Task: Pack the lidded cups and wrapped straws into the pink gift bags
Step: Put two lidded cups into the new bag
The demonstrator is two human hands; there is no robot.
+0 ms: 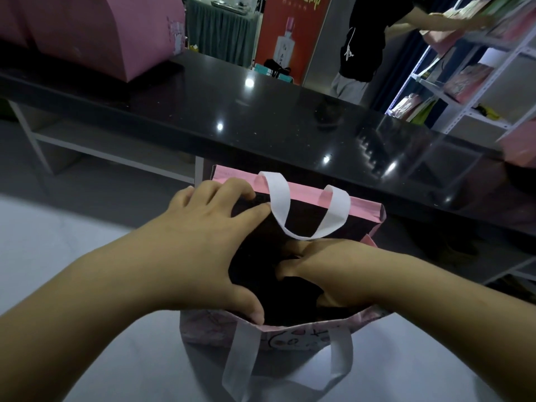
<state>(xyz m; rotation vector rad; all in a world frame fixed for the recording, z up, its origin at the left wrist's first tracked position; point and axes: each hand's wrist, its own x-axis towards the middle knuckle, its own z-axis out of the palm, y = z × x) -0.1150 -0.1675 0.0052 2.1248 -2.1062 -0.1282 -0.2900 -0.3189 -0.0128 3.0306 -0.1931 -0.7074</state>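
A pink gift bag with white handles stands open below the black counter, its inside dark. My left hand spreads over the bag's left rim, fingertips on the far edge and thumb hooked over the near edge. My right hand reaches down into the bag from the right, its fingers curled and partly hidden in the dark. What those fingers hold cannot be made out. No cups or straws show.
The glossy black counter runs across just beyond the bag. Large pink boxes sit on it at far left. A person stands behind, reaching to white shelves at right. Pale floor lies around the bag.
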